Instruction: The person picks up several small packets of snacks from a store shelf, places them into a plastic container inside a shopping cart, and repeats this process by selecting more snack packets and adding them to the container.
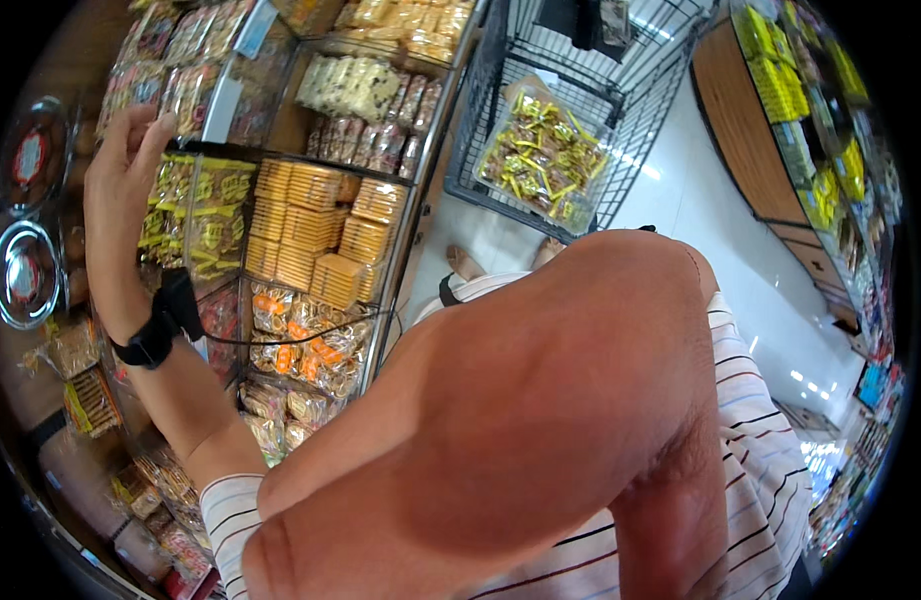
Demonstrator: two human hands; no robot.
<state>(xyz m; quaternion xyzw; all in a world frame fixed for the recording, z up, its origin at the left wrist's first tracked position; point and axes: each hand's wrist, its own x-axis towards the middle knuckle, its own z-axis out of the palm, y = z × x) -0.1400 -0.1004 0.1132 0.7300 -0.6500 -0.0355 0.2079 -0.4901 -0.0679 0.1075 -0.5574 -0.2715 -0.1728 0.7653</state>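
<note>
At the snack display (429, 170): left hand (130, 160) beside bagged snacks (188, 100)

Left hand: upper left, fingers parted with a gap between them; nothing seen in its grip; contact with the bags not clear. Black watch (148, 345) on the wrist.

Right hand: out of view, state cannot be told; a bent bare arm (560, 400) fills the near foreground.

Bagged snacks: pinkish-brown, clear-wrapped, in the display's upper left bin, just right of the fingertips.

Adjoining stock: yellow-green packets (220, 220) below; stacked orange-yellow packs (295, 235) to their right.

Dark wire cart (467, 150): upper centre, holding a clear pack of yellow-and-brown items (540, 155).
</note>
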